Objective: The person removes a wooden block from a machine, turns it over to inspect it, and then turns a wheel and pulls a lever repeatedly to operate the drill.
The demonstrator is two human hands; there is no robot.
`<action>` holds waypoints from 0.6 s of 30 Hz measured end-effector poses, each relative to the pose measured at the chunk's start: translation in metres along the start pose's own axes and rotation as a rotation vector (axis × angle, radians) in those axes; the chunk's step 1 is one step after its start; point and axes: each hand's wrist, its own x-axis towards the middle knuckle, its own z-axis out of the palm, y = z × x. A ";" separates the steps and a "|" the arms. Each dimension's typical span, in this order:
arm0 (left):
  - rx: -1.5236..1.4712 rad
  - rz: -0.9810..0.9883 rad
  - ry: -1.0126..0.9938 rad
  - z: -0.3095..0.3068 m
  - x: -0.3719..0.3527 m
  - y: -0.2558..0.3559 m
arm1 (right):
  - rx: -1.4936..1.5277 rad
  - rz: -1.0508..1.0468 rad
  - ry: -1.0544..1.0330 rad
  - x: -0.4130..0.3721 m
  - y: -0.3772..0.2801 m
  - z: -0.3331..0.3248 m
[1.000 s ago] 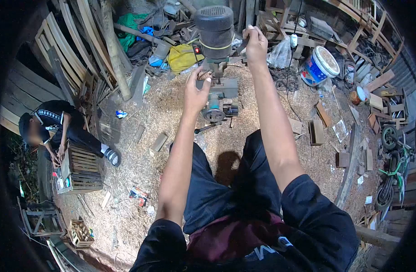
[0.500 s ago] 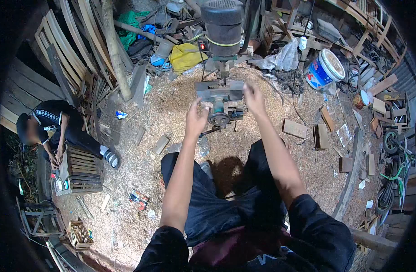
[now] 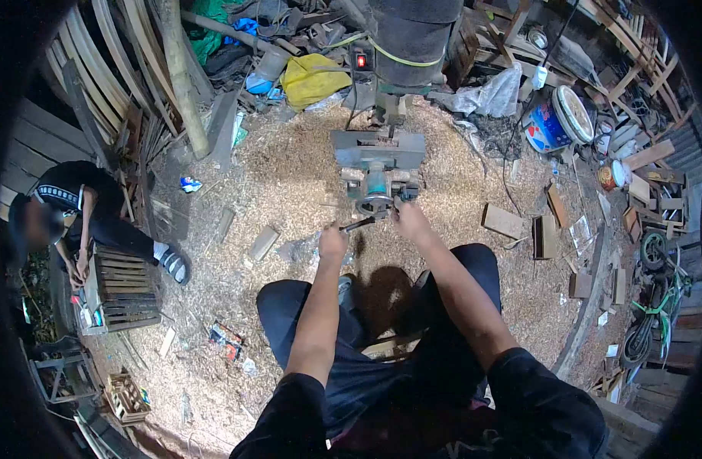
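In front of me stands a drilling machine with a large dark motor [image 3: 414,53], a chuck [image 3: 392,115] and a flat grey table [image 3: 401,149] below it. Under that table is a small handwheel [image 3: 376,203]. A dark lever [image 3: 360,223] slants down to the left from beside the wheel. My left hand [image 3: 333,242] is closed around the lever's outer end. At the wheel's right edge, my right hand [image 3: 410,220] is closed on its rim or knob; the fingers partly hide which.
Wood shavings [image 3: 290,176] cover the floor, with wood blocks [image 3: 502,220] to the right. At left a person [image 3: 76,206] sits by a slatted crate [image 3: 127,287]. A white-and-blue bucket [image 3: 557,121], yellow cloth [image 3: 311,80] and motorbike [image 3: 649,306] surround the area.
Both hands have come down from the sides of the machine's table. The left has closed on the lever and the right on the handwheel. The view has shifted, bringing the motor nearer.
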 end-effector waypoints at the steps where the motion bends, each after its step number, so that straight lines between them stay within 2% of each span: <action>1: 0.021 -0.032 -0.020 0.007 0.001 -0.005 | 0.005 -0.011 0.006 -0.001 -0.001 0.001; 6: 0.119 -0.116 -0.039 0.035 0.015 -0.017 | -0.046 -0.052 -0.006 0.005 0.003 0.002; 7: 0.119 -0.095 0.041 0.042 0.020 -0.021 | -0.054 -0.046 -0.027 0.007 0.001 0.001; 10: 0.091 -0.069 0.002 0.048 0.023 -0.032 | 0.011 -0.008 -0.040 0.007 -0.007 -0.004; 13: 0.011 -0.157 -0.009 0.060 0.026 -0.042 | -0.007 0.007 -0.047 0.006 -0.009 -0.003; 16: 0.013 -0.179 -0.043 0.072 0.032 -0.046 | -0.009 -0.108 0.042 0.007 -0.006 0.000; 18: 0.022 -0.203 -0.047 0.069 0.031 -0.049 | 0.038 -0.004 -0.063 0.006 -0.009 -0.003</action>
